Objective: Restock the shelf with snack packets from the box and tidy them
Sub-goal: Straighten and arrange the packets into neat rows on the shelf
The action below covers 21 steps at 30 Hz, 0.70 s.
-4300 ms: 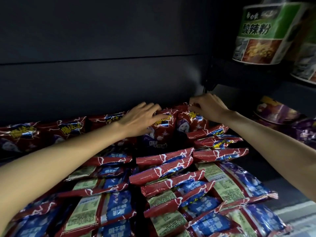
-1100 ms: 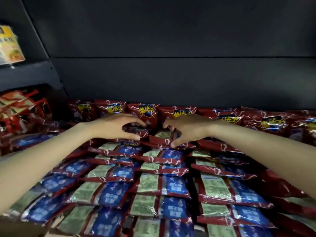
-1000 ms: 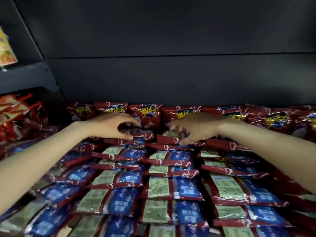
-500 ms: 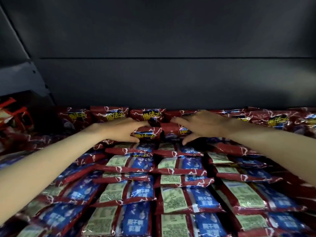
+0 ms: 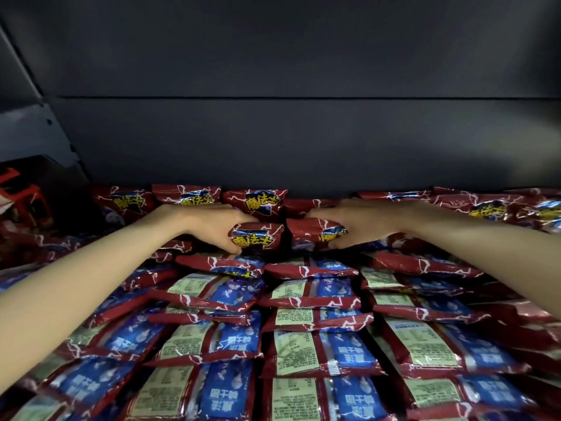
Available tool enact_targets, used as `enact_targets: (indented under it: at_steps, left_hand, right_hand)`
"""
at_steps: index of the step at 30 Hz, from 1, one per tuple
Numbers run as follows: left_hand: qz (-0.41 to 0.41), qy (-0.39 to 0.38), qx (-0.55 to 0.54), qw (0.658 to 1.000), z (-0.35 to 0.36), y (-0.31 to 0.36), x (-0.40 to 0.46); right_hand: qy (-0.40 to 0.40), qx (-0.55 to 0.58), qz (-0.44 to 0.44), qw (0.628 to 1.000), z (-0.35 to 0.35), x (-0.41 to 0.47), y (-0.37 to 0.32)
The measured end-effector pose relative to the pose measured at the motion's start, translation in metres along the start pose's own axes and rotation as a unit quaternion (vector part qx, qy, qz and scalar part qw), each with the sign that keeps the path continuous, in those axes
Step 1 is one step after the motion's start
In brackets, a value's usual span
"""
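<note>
Red and blue snack packets cover the shelf in overlapping rows, most lying back side up. A row of upright packets lines the back wall. My left hand grips a red packet with yellow lettering near the back, fingers above and thumb below. My right hand grips a second red packet just to its right the same way. The two held packets sit side by side, almost touching. No box is in view.
The dark shelf back wall rises right behind the upright row. A slanted shelf bracket stands at the left, with red items in the neighbouring bay below it.
My hands moved from the right end of the shelf to its middle. In the last half second both hands curled round two back packets and tipped them up, fronts facing me.
</note>
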<state>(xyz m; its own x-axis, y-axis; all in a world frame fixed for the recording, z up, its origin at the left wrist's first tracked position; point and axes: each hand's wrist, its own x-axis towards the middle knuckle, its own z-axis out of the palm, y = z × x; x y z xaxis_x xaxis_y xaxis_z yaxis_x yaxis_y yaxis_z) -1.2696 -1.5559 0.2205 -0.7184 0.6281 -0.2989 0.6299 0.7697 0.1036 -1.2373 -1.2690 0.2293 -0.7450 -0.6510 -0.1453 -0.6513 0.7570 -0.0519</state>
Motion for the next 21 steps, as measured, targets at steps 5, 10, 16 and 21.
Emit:
enact_targets:
  at_steps: [5,10,16,21]
  left_hand:
    - [-0.025,-0.012,-0.010,1.000,-0.004,0.000,0.006]
    - [-0.041,0.148,0.048,0.987,-0.009,0.000,0.001]
    - [-0.028,0.146,0.027,0.988,-0.010,-0.005,0.008]
    - [0.015,0.207,0.105,0.973,-0.010,-0.011,0.016]
  right_hand:
    - [0.002,-0.037,0.035,0.999,-0.004,0.010,0.014]
    - [0.047,-0.037,0.054,0.997,-0.005,0.019,0.023]
    - [0.019,0.046,0.062,0.997,-0.009,0.020,0.017]
    - [0.055,-0.002,0.055,0.997,-0.006,0.022,0.014]
